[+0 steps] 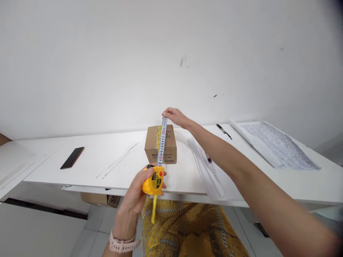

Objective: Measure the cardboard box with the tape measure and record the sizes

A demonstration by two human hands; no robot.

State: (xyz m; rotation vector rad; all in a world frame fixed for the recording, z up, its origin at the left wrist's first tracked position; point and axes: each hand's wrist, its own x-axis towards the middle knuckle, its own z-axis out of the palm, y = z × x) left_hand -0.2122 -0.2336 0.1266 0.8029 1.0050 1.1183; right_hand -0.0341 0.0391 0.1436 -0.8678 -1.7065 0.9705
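Observation:
My left hand (139,185) grips the yellow case of a tape measure (153,181), whose yellow strap hangs below. The metal blade runs away from me, in front of and above a small cardboard box (170,141) sealed with yellow tape. My right hand (174,116) pinches the far end of the blade, above the box's back edge by the wall. Whether the blade touches the box I cannot tell. The box stands on the white table (120,153), and handwriting shows on its top.
A dark phone (72,157) lies on the left of the table. To the right are a notebook (207,167) partly under my right forearm, a black pen (224,131) and a sheet covered in writing (281,144). Another cardboard box (99,198) shows below the tabletop.

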